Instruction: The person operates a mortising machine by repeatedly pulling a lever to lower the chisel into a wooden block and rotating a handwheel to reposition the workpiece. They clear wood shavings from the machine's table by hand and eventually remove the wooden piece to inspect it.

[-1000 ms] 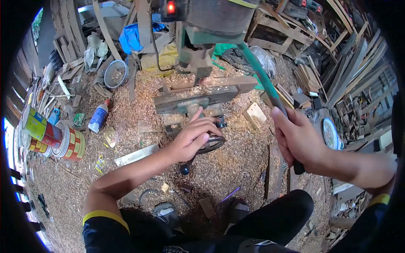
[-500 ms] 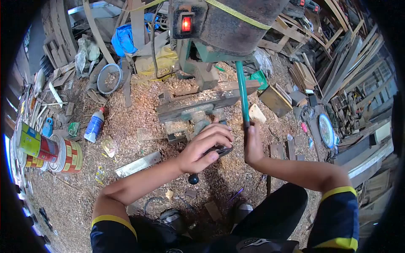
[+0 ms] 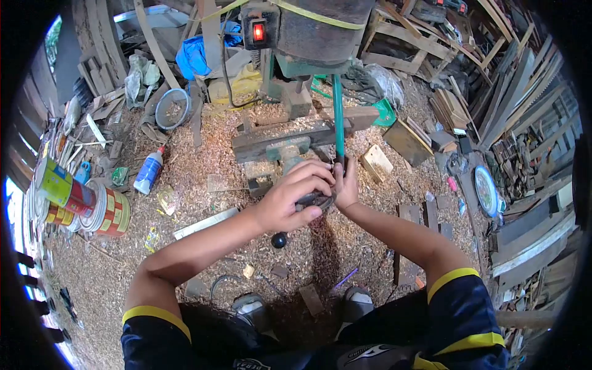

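Note:
My left hand (image 3: 299, 192) is curled over a dark handwheel (image 3: 316, 201), most of which it hides. A black ball knob (image 3: 279, 240) shows just below that hand. Close beside it, my right hand (image 3: 348, 182) is closed around the lower end of a green lever (image 3: 338, 117). The lever hangs from a dark, dusty machine (image 3: 317, 37) with a lit red switch (image 3: 258, 31). Under the machine's head, a long wooden beam (image 3: 296, 137) lies across a green metal clamp (image 3: 288, 148), with wood chips around it.
Wood shavings cover the floor (image 3: 185, 246). To the left are a glue bottle (image 3: 148, 171), stacked paint cans (image 3: 108, 209) and a round tub (image 3: 173, 110). On the right are a pale wood block (image 3: 376, 163), a wooden board (image 3: 407, 142) and piled timber (image 3: 518, 98).
The green lever's lower end and my right hand have moved left, nearer my left hand. My left hand stays on the handwheel. The whole view has shifted slightly.

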### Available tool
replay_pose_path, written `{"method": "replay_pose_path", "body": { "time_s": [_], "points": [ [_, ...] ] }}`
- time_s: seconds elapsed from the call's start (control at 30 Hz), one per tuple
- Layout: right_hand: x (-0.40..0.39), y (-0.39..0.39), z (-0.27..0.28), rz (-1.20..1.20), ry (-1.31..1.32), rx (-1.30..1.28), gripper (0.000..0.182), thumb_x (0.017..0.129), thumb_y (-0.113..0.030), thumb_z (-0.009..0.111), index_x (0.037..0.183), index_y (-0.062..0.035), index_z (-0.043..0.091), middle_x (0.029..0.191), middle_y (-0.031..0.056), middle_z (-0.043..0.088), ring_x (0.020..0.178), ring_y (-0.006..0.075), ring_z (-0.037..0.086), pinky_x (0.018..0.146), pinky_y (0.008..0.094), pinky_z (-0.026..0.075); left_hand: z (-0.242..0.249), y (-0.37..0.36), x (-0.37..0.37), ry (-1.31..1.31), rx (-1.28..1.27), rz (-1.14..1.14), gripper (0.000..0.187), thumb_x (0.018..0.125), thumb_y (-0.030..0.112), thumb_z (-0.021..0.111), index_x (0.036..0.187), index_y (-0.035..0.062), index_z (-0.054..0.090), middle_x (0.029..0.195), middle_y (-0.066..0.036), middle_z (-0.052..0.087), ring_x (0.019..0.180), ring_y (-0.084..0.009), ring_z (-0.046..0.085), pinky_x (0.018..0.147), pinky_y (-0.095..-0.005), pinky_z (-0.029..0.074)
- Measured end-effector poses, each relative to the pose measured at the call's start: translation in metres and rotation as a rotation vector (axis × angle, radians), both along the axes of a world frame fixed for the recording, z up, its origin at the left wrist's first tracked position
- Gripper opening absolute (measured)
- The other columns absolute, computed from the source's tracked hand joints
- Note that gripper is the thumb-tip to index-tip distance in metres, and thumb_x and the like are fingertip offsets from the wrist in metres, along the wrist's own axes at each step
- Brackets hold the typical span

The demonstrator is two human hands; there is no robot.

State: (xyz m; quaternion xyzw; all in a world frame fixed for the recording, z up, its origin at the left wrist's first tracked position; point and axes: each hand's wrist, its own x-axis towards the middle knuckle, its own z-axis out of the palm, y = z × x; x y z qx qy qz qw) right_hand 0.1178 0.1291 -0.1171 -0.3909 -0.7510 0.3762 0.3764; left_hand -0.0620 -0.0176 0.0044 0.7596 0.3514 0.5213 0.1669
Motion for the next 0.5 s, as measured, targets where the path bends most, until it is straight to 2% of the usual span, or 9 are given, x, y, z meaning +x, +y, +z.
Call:
{"method": "replay_pose_path", "body": {
  "time_s": [0.07,0.1,0.17,0.27,0.3,0.33,0.37,0.47,0.5],
  "points": [
    [0.000,-0.001,0.004,-0.036,-0.019,0.090,0.049,0.108,-0.034,0.054,0.141,-0.0004,0.045,0.128,0.0312,0.060,0.117,0.0465,0.061,0.101,0.0496,0.047,0.003,-0.005,0.003,0.048,0.010,0.058,0.048,0.104,0.051,0.054,0.109,0.0047,0.065,0.123,-0.015,0.063,0.130,-0.0381,0.055,0.114,-0.0539,0.037],
    [0.001,-0.004,0.009,-0.047,-0.029,0.072,0.049,0.104,-0.028,0.062,0.141,-0.0002,0.045,0.127,0.0304,0.061,0.116,0.0456,0.062,0.099,0.0486,0.048,0.003,-0.008,0.004,0.079,-0.024,0.131,0.042,0.105,0.044,0.055,0.110,0.0036,0.065,0.123,-0.016,0.063,0.129,-0.0380,0.055,0.113,-0.0523,0.039],
    [0.009,-0.012,0.023,-0.042,-0.068,0.041,0.051,0.102,-0.024,0.064,0.142,-0.0001,0.044,0.127,0.0297,0.061,0.114,0.0449,0.063,0.099,0.0485,0.049,0.003,-0.019,0.010,0.148,-0.048,0.268,0.029,0.106,0.027,0.056,0.114,0.0004,0.062,0.127,-0.018,0.062,0.128,-0.0380,0.056,0.113,-0.0494,0.041],
    [0.025,-0.024,0.060,-0.009,-0.111,0.037,0.063,0.095,-0.012,0.068,0.148,0.0010,0.037,0.128,0.0288,0.061,0.114,0.0406,0.064,0.097,0.0483,0.050,-0.008,-0.042,0.023,0.057,-0.131,0.398,0.029,0.105,0.023,0.057,0.120,-0.0005,0.059,0.132,-0.020,0.060,0.132,-0.0402,0.054,0.114,-0.0501,0.040],
    [0.032,-0.034,0.085,0.037,-0.081,-0.133,0.066,0.093,-0.009,0.067,0.150,0.0014,0.034,0.131,0.0287,0.059,0.117,0.0392,0.063,0.100,0.0471,0.049,-0.014,-0.049,0.022,0.118,-0.127,0.409,0.037,0.103,0.021,0.059,0.131,-0.0017,0.052,0.140,-0.022,0.055,0.134,-0.0426,0.051,0.116,-0.0501,0.038],
    [0.039,-0.038,0.100,0.084,-0.054,-0.303,0.070,0.092,-0.006,0.066,0.152,0.0019,0.031,0.134,0.0286,0.057,0.120,0.0378,0.062,0.102,0.0459,0.049,-0.017,-0.056,0.024,0.123,-0.121,0.409,0.037,0.103,0.021,0.059,0.131,-0.0017,0.052,0.140,-0.022,0.055,0.134,-0.0426,0.051,0.116,-0.0501,0.038],
    [0.049,-0.032,0.097,0.152,-0.028,-0.214,0.080,0.089,-0.003,0.063,0.158,0.0020,0.023,0.144,0.0286,0.050,0.121,0.0332,0.060,0.103,0.0406,0.049,-0.020,-0.062,0.027,0.104,-0.160,0.429,0.042,0.103,0.021,0.059,0.136,-0.0019,0.048,0.145,-0.023,0.051,0.138,-0.0432,0.048,0.119,-0.0498,0.036],
    [0.074,-0.027,0.141,0.208,-0.171,0.065,0.087,0.087,0.000,0.061,0.162,0.0010,0.019,0.154,0.0277,0.041,0.126,0.0319,0.056,0.107,0.0370,0.045,-0.024,-0.068,0.031,0.088,-0.216,0.453,0.053,0.102,0.023,0.060,0.144,-0.0023,0.042,0.154,-0.024,0.044,0.144,-0.0440,0.042,0.122,-0.0495,0.031],
    [0.083,-0.036,0.186,0.269,-0.176,-0.071,0.090,0.085,0.002,0.061,0.164,0.0006,0.017,0.157,0.0286,0.037,0.131,0.0317,0.053,0.109,0.0371,0.043,-0.024,-0.068,0.032,0.093,-0.238,0.456,0.057,0.102,0.024,0.061,0.147,-0.0025,0.039,0.157,-0.025,0.040,0.147,-0.0442,0.039,0.123,-0.0495,0.029]
  ]
}}
